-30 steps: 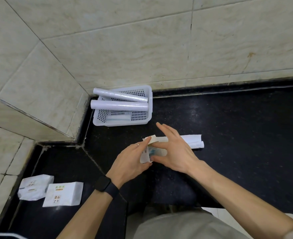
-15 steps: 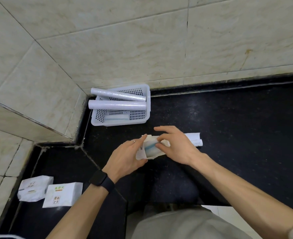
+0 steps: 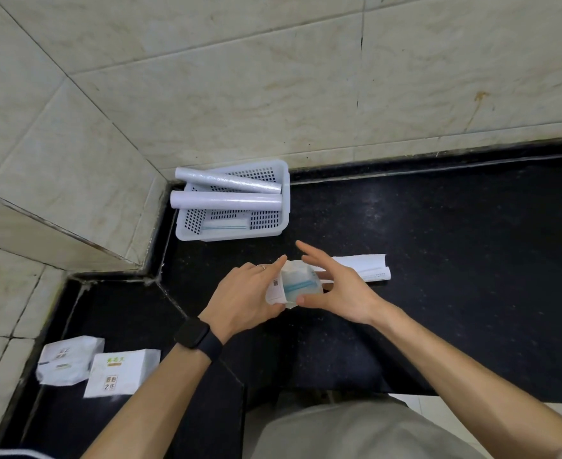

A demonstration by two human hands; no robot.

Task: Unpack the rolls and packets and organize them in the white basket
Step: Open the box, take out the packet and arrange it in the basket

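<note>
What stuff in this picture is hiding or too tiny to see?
All in the head view:
- The packet between the left hand and right hand: fingers cover its edges, and its print is too small to read.
- The paper wrapper on the counter: the right hand hides its near end.
- The flat packet in the white basket: two rolls and the basket wall partly hide it.

Even soft light, sharp focus, wide-angle bend at edges
</note>
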